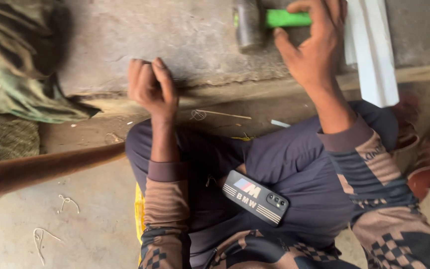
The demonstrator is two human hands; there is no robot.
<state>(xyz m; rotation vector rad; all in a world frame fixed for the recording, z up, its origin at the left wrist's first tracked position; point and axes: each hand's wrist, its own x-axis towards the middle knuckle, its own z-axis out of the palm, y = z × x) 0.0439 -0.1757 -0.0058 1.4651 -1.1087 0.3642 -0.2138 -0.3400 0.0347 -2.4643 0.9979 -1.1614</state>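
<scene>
Lying on the person's lap is one flat black phone [256,198]. Farther up, the left hand [151,87] is curled in a fist on the rough grey stone slab [175,35], holding nothing that shows. Farthest, the right hand [314,42] wraps the green handle of one hammer [255,20] with a dull metal head.

Right hand [314,45] grips green handle of a hammer [255,21], its dark head just left of the fingers, over the stone slab [175,40]. White strip [372,50] just right of that hand. Left hand [151,85] curled closed at slab edge. Phone [256,198] on lap, below both hands.
</scene>
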